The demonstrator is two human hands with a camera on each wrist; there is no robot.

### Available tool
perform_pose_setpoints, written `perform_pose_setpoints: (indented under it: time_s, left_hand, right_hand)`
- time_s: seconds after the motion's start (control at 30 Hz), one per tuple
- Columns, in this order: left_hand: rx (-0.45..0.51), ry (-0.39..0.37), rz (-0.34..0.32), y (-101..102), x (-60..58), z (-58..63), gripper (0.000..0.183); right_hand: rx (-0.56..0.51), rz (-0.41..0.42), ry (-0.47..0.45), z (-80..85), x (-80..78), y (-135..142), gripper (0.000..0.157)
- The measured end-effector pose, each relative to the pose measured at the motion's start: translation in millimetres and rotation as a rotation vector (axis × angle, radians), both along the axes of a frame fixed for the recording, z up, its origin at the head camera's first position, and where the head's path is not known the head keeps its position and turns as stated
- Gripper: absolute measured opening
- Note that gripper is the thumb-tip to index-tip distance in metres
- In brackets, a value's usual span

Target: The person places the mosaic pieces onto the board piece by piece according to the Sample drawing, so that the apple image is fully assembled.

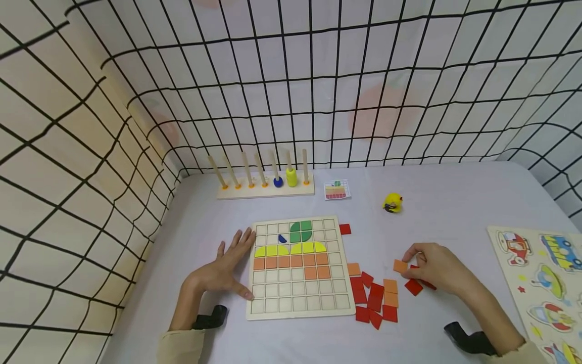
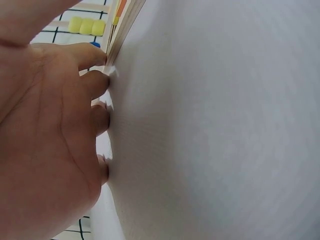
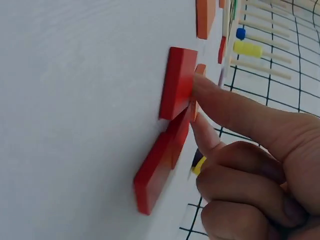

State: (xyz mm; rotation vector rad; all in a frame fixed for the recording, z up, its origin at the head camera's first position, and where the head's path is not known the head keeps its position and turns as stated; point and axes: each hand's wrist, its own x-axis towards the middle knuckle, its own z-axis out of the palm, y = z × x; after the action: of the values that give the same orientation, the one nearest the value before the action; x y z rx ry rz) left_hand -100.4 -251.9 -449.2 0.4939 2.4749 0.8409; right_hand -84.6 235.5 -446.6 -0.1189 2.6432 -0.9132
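Note:
A wooden grid board (image 1: 291,290) lies mid-table, holding green pieces (image 1: 300,231), a row of yellow pieces (image 1: 277,250), orange squares (image 1: 295,261) and a small blue piece (image 1: 282,238). My left hand (image 1: 223,273) is spread along the board's left edge, fingertips and thumb right at its rim. Thumb and index finger of my right hand (image 1: 434,265) pinch an orange square tile (image 1: 400,266), seen edge-on behind a red tile (image 3: 178,82) in the right wrist view. Several red tiles (image 1: 413,287) lie under and beside that hand.
More red tiles (image 1: 375,297) and orange tiles (image 1: 390,292) lie right of the board. Behind it are a peg stand (image 1: 265,191), a small pattern card (image 1: 337,190) and a yellow toy duck (image 1: 393,202). A picture puzzle board (image 1: 529,275) is at far right; black grid netting surrounds the table.

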Motion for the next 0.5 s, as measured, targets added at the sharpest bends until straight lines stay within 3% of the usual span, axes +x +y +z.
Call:
perform_pose_setpoints:
  time_s: [0.2, 0.33, 0.5]
  left_hand:
    - [-0.003, 0.001, 0.005, 0, -0.9, -0.2, 0.146]
    - [0.0, -0.005, 0.012, -1, 0.0, -0.8, 0.146]
    - [0.001, -0.003, 0.012, 0, 0.1, -1.9, 0.146]
  right_hand:
    - [-0.056, -0.013, 0.022, 9.1, -5.6, -39, 0.032]
    - [-0.136, 0.049, 0.008, 14.1, -6.7, -92, 0.029]
    - [-0.148, 0.138, 0.067, 17.3, 0.4, -157, 0.023]
